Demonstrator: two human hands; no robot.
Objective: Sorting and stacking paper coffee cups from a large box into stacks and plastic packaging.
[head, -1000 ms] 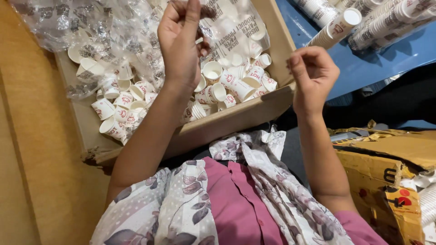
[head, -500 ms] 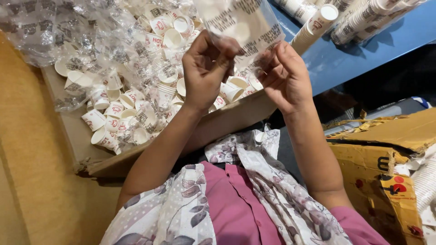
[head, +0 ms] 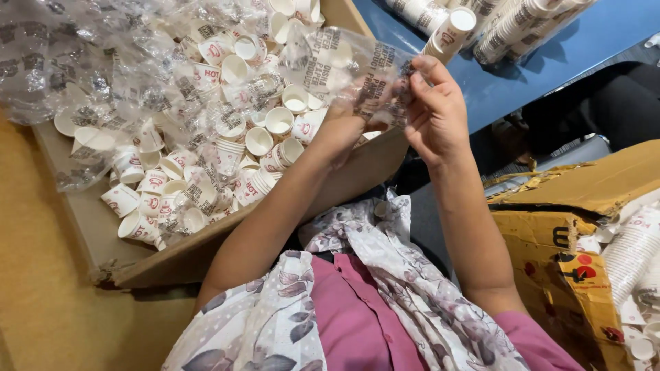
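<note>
Both my hands hold a clear printed plastic bag [head: 347,65] over the near right corner of a cardboard box [head: 172,264]. My left hand [head: 350,127] is inside or behind the bag, partly veiled by the plastic. My right hand [head: 433,113] pinches the bag's right edge with its fingertips. Several small white paper cups [head: 206,172] with red print lie loose in the box, just left of my hands.
Crumpled clear plastic wrap [head: 82,75] covers the box's far left. Stacked cup sleeves [head: 495,27] lie on a blue surface [head: 584,48] at upper right. A torn cardboard carton [head: 584,227] with more cups stands at the right. Tan floor lies left.
My hands came together from apart, and both now grip the plastic bag, spread open between them. The view shifted slightly, so the box sits further left.
</note>
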